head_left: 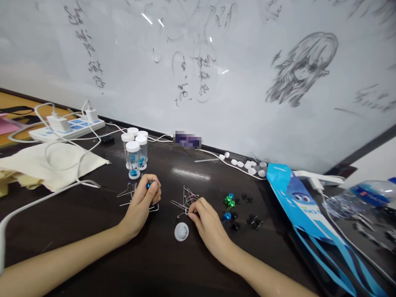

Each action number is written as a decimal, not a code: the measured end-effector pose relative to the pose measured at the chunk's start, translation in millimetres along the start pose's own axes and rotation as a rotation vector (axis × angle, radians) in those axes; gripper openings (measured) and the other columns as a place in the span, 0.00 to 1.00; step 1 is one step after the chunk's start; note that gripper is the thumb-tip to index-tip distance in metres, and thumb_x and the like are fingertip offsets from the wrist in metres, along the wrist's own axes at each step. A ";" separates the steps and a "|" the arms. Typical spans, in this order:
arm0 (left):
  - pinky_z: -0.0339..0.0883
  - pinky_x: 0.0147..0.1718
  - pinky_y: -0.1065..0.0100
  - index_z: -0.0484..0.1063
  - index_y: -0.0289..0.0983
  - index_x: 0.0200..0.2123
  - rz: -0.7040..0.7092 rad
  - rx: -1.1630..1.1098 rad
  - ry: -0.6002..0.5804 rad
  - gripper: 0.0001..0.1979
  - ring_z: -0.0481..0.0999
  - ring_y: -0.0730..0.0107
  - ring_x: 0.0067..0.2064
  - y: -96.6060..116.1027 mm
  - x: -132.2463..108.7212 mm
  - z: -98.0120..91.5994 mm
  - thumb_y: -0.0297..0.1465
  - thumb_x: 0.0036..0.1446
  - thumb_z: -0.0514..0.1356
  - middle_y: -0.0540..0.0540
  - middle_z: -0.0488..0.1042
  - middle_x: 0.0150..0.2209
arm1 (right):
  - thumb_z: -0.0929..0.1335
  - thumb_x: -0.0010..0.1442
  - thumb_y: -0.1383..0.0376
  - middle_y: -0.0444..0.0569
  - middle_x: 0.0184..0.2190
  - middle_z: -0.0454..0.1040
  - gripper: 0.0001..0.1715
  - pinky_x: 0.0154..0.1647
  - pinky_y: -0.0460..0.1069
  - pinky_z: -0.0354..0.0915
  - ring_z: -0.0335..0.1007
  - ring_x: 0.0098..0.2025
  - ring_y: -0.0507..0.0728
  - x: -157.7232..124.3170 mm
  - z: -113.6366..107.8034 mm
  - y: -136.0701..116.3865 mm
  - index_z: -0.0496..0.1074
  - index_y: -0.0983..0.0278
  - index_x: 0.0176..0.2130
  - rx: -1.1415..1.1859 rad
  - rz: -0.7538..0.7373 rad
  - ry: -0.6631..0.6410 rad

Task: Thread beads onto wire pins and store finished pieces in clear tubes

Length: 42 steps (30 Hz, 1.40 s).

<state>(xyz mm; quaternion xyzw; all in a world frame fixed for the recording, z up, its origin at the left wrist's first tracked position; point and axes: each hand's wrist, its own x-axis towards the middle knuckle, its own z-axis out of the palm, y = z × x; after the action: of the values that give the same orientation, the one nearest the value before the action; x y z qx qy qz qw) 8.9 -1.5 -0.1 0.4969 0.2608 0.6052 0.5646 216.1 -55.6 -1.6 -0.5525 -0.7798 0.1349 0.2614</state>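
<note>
My left hand (145, 200) rests on the dark table (154, 264), fingers closed on a small blue piece (149, 185). My right hand (206, 216) is curled at the near edge of a pile of thin metal pins (185, 198), fingertips pinched on one of them. A white cap (181, 232) lies open side up between my wrists. Several clear vials with white lids (134, 152) stand just beyond my left hand, blue pieces inside. Green (229, 200), blue (227, 215) and black (253, 222) small parts lie scattered to the right of my right hand.
A whiteboard (216, 62) with drawings leans along the table's back. A power strip (66, 128) with chargers and white cables sits at the far left beside a cream cloth bag (46, 165). A blue bag (297, 202) and a plastic bottle (365, 194) lie at the right.
</note>
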 end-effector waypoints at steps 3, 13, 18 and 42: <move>0.51 0.24 0.73 0.62 0.41 0.37 -0.017 0.015 -0.018 0.06 0.53 0.76 0.25 1.7 -2.1 0.1 0.36 0.66 0.55 0.55 0.54 0.27 | 0.64 0.64 0.74 0.46 0.35 0.67 0.09 0.41 0.52 0.62 0.65 0.39 0.58 -0.3 -0.4 -0.7 0.64 0.61 0.35 0.010 0.019 0.006; 0.49 0.24 0.71 0.61 0.40 0.34 -0.030 0.096 -0.032 0.08 0.54 0.74 0.25 4.8 -1.5 -0.4 0.35 0.67 0.53 0.56 0.58 0.24 | 0.61 0.67 0.69 0.41 0.30 0.64 0.11 0.34 0.47 0.57 0.62 0.33 0.53 3.6 -0.9 5.7 0.61 0.61 0.31 0.322 0.165 0.163; 0.49 0.24 0.69 0.57 0.39 0.28 -0.005 0.105 0.000 0.14 0.55 0.73 0.23 2.8 0.6 -2.3 0.34 0.68 0.48 0.55 0.58 0.22 | 0.62 0.67 0.65 0.40 0.26 0.63 0.11 0.30 0.46 0.56 0.60 0.29 0.52 5.6 1.7 11.9 0.62 0.62 0.31 0.357 0.200 0.171; 0.49 0.24 0.69 0.56 0.40 0.34 0.020 0.258 -0.355 0.10 0.54 0.72 0.25 0.5 -7.4 -3.6 0.38 0.67 0.49 0.54 0.58 0.26 | 0.64 0.65 0.73 0.43 0.33 0.67 0.11 0.37 0.46 0.59 0.64 0.35 0.53 5.0 -5.9 1.7 0.71 0.62 0.33 0.238 0.094 0.076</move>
<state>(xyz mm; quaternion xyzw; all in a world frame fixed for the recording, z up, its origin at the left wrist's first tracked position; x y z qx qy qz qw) 4.4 -7.7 -3.3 0.6664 0.2273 0.4754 0.5275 219.5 -50.8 3.8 -0.5580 -0.7213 0.2177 0.3479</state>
